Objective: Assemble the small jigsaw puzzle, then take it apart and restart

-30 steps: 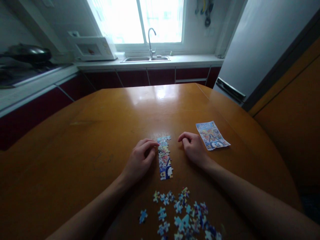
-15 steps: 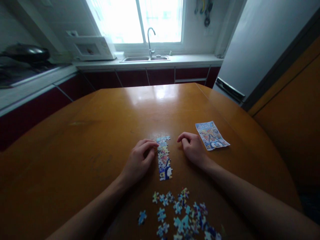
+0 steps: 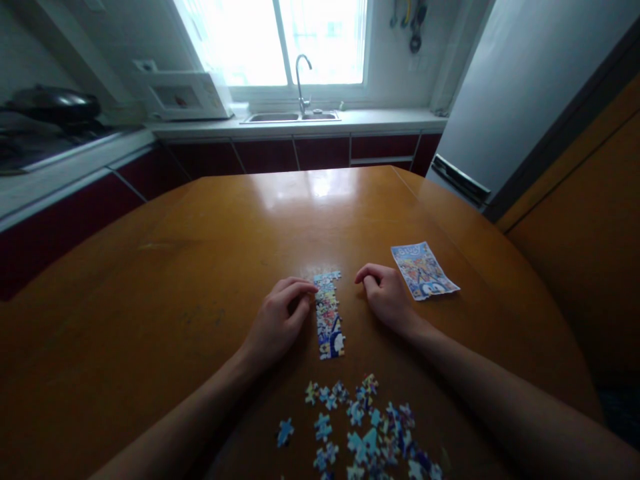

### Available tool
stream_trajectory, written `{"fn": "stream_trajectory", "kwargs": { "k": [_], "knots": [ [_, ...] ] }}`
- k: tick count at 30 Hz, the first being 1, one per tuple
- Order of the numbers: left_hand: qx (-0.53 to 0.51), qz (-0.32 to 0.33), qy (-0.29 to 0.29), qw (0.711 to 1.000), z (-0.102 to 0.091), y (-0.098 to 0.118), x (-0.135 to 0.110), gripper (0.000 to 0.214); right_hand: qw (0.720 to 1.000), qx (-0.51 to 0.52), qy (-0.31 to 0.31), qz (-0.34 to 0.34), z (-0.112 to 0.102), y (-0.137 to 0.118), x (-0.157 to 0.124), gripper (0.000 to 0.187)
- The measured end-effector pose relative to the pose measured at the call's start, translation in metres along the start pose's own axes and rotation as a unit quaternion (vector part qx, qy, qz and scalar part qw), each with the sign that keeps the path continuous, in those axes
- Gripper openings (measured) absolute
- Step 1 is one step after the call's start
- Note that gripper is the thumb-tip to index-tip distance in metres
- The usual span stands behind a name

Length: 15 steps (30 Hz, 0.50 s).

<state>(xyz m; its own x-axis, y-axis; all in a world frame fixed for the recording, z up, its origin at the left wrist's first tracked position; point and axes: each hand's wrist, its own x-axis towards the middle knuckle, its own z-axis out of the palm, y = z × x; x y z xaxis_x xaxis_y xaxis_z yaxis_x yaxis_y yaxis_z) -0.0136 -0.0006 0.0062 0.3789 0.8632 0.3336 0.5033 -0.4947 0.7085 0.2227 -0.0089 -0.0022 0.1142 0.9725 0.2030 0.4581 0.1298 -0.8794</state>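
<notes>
A narrow strip of joined jigsaw pieces [image 3: 329, 315] lies on the round wooden table [image 3: 210, 253]. My left hand [image 3: 278, 321] rests beside its left edge, fingers curled, fingertips touching the strip near its top. Right of the strip, a little apart from it, my right hand [image 3: 384, 294] rests on the table with its fingers curled under; nothing shows in it. Several loose pieces [image 3: 361, 427] lie scattered close to me, between my forearms. A small colourful reference picture [image 3: 423, 270] lies flat just right of my right hand.
Behind the table runs a kitchen counter with a sink and tap [image 3: 299, 100] under a bright window. A microwave [image 3: 180, 97] stands at the left, a pan [image 3: 55, 107] on the hob farther left. A grey fridge [image 3: 505, 100] stands at the right.
</notes>
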Motion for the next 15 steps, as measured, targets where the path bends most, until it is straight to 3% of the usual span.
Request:
{"fn": "stream_trajectory", "kwargs": {
  "k": [15],
  "knots": [
    [-0.008, 0.008, 0.006, 1.000, 0.0030, 0.0011, 0.0022, 0.017, 0.999, -0.031, 0.004, -0.022, -0.0044, -0.0061, -0.0009, 0.025]
  ]
}}
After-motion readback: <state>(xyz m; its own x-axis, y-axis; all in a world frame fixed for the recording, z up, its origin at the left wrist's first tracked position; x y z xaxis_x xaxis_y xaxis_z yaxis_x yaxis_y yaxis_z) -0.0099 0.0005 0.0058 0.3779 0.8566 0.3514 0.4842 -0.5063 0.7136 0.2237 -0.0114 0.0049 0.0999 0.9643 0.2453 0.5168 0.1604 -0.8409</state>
